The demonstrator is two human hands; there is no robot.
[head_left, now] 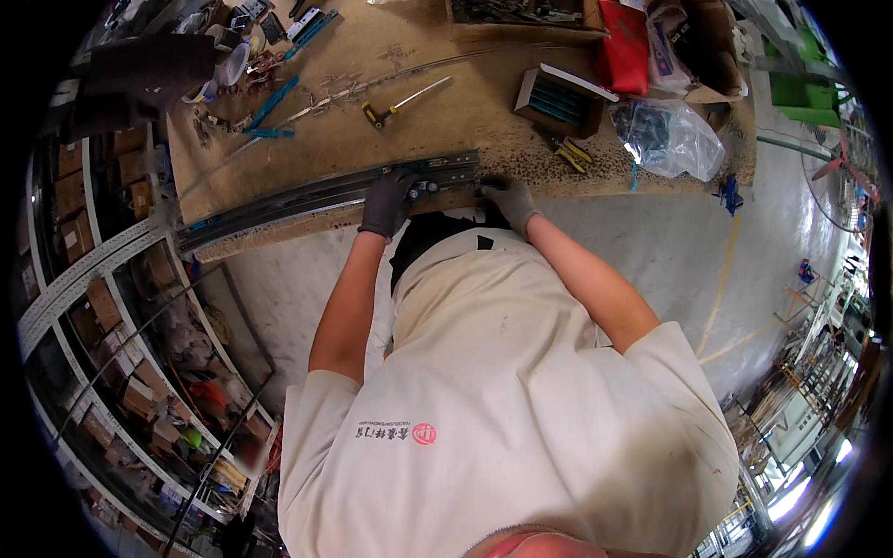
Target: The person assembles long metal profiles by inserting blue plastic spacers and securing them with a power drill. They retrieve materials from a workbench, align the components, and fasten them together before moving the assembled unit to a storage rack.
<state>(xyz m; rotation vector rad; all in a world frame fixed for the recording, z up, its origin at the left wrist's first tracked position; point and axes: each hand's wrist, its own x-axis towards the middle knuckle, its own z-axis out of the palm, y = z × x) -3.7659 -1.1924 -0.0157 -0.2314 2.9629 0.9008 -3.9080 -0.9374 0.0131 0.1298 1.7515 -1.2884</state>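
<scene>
"Profiles [316, 195], long, dark and metallic, lie side by side along the near edge of a wooden desk [493, 116], slanting from its left end to just in front of a person [502, 400]."

"And the hands?"

"Both are gloved. The left hand [383, 205] lies over the profiles toward their right end, just beside a small blue part [424, 188]. Its fingers bend across the metal, though whether they are clamped on anything, I cannot tell."

"The other one?"

"The right hand [510, 197] is at the desk's edge, just past the right end of the profiles. Its fingers look partly curled; whether they are together or hold something, I cannot tell."

"What lies farther out?"

"Beyond the profiles, a screwdriver [377, 115] with a yellow-and-black handle points its shaft away and to the right. Pliers [571, 154] with yellow grips lie near an open box [558, 118] with blue-green pieces inside. A clear plastic bag [674, 139] sits crumpled to the right of that box, and a red item [621, 46] stands behind."

"And on the left?"

"Blue bars [275, 102] and small metal pieces [212, 123] are scattered across the desk, near a dark cloth [149, 74]."

"Around the workplace?"

"Shelving [102, 265] loaded with cardboard boxes [76, 234] lines the left side; to the right, a yellow line [728, 270] crosses the pale floor [642, 223]."
</scene>
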